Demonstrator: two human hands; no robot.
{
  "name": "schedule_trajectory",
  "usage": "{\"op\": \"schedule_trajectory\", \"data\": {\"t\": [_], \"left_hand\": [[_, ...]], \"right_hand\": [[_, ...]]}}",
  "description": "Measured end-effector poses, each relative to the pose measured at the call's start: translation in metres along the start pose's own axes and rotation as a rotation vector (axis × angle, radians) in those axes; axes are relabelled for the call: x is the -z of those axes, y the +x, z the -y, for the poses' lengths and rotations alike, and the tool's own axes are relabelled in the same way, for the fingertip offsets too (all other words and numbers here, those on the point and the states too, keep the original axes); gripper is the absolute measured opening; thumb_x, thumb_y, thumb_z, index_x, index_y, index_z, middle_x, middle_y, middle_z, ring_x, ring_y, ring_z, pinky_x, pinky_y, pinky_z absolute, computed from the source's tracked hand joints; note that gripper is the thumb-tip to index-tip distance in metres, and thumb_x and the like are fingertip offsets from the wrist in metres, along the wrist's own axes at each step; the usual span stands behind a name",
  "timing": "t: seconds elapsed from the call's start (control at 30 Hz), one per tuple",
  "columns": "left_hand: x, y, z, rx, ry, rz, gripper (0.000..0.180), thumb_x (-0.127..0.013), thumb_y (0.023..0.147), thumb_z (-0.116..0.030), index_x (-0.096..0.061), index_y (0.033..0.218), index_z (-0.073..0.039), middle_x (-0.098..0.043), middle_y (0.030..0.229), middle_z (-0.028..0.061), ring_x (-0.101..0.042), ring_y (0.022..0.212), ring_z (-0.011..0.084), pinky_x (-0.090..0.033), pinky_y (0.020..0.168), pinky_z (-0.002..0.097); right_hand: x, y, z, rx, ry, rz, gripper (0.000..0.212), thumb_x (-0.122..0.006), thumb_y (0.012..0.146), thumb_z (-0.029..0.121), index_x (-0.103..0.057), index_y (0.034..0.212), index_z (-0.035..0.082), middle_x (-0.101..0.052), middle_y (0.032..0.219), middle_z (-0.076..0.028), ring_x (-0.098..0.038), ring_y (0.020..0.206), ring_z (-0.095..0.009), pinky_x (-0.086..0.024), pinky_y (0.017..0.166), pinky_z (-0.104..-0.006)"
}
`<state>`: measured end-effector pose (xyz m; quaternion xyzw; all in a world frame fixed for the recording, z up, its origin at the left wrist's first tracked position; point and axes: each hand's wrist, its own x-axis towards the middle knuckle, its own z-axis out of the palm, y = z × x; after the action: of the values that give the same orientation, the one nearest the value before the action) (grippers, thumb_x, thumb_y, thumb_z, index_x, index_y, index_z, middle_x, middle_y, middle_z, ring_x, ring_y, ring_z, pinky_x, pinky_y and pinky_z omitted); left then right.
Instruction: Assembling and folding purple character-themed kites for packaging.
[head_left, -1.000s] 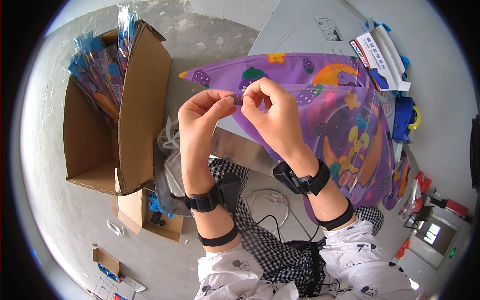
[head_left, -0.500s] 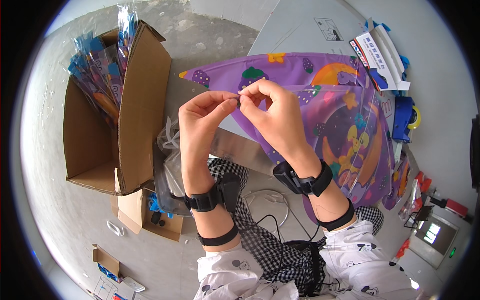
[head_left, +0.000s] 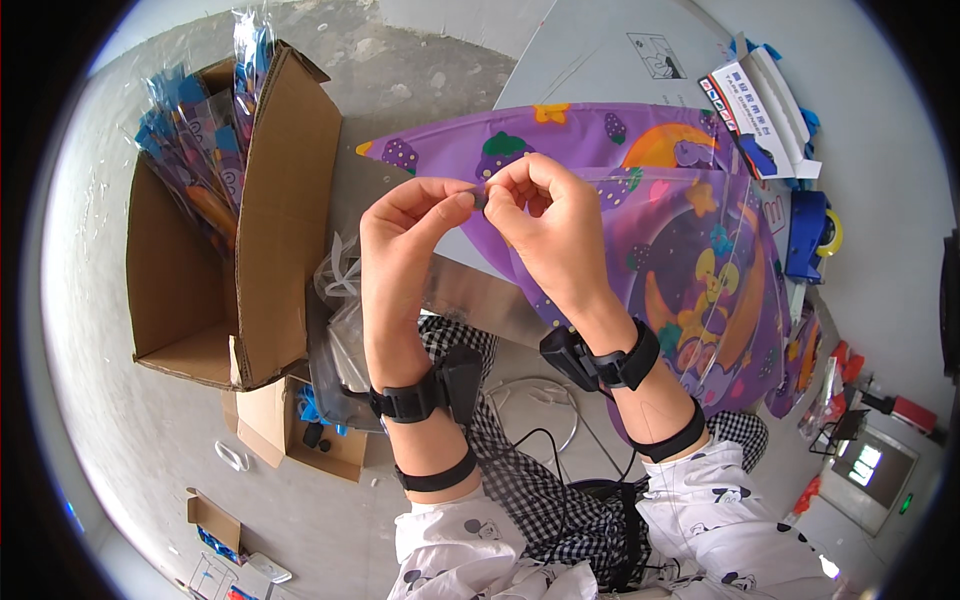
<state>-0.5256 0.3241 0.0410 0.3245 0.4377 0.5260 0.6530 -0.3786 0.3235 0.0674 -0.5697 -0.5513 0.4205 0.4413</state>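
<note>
- Worktop (head_left: 590, 65): pale grey, partly covered by the sheet.
- Sheet (head_left: 735, 260): purple, printed with stars and moons, its yellow tip pointing left.
- Carton (head_left: 285, 220): open, left of the worktop, holding clear bags (head_left: 205, 150) (blue and purple inside).
- Hands: the left hand (head_left: 402, 235) and right hand (head_left: 550, 228) are raised over the sheet's left part, thumbs and forefingers pinched closed.
- Dispenser (head_left: 803, 240): blue, right of the sheet.
- Dark piece (head_left: 478, 200): between the hands, gripped by both sets of fingertips; its shape is too small to tell.
</note>
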Motion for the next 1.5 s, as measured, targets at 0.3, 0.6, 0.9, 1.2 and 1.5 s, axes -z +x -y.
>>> {"op": "schedule_trajectory", "data": {"t": [0.3, 0.6, 0.9, 1.2, 1.5], "left_hand": [[0.001, 0.0, -0.003, 0.007, -0.024, -0.035, 0.008, -0.064, 0.088, -0.003, -0.067, 0.094, 0.002, -0.066, 0.089, 0.0041, -0.065, 0.08, 0.0132, -0.055, 0.081, 0.0284], [0.005, 0.003, 0.0, -0.012, -0.019, -0.061, 0.007, -0.062, 0.09, -0.006, -0.065, 0.094, -0.001, -0.065, 0.089, 0.003, -0.065, 0.079, 0.0121, -0.056, 0.079, 0.0288], [0.006, 0.003, 0.003, -0.003, -0.034, -0.057, 0.008, -0.06, 0.092, -0.005, -0.064, 0.095, 0.0, -0.066, 0.091, 0.0045, -0.066, 0.081, 0.014, -0.056, 0.08, 0.0296], [0.009, 0.003, 0.002, 0.017, -0.072, -0.04, 0.01, -0.064, 0.089, -0.007, -0.067, 0.095, 0.001, -0.067, 0.089, 0.0043, -0.065, 0.081, 0.0115, -0.054, 0.077, 0.0266], [0.007, 0.005, 0.003, 0.027, 0.011, -0.167, 0.009, -0.068, 0.087, -0.008, -0.063, 0.091, -0.001, -0.065, 0.083, 0.0004, -0.061, 0.072, 0.0079, -0.053, 0.071, 0.0248]], "right_hand": [[0.004, 0.0, -0.002, -0.021, 0.042, 0.003, 0.01, -0.065, 0.081, 0.007, -0.063, 0.083, -0.002, -0.065, 0.073, -0.004, -0.059, 0.067, -0.01, -0.048, 0.062, -0.0262], [0.005, 0.0, 0.004, -0.015, 0.012, 0.031, 0.009, -0.064, 0.085, 0.008, -0.064, 0.087, -0.001, -0.066, 0.076, -0.004, -0.06, 0.069, -0.011, -0.047, 0.061, -0.0266], [-0.002, 0.007, -0.001, 0.341, -0.254, 0.025, 0.015, -0.07, 0.081, 0.006, -0.065, 0.096, 0.008, -0.059, 0.088, -0.003, -0.062, 0.069, -0.017, -0.049, 0.059, -0.0295], [-0.009, 0.012, -0.005, 0.477, -0.321, -0.01, 0.009, -0.069, 0.081, 0.005, -0.066, 0.089, 0.008, -0.06, 0.088, -0.003, -0.063, 0.068, -0.021, -0.05, 0.058, -0.0326], [0.01, 0.021, -0.004, 0.215, -0.3, -0.051, 0.009, -0.06, 0.092, 0.007, -0.065, 0.099, 0.003, -0.065, 0.083, -0.001, -0.049, 0.06, -0.006, -0.041, 0.053, -0.0221]]}}
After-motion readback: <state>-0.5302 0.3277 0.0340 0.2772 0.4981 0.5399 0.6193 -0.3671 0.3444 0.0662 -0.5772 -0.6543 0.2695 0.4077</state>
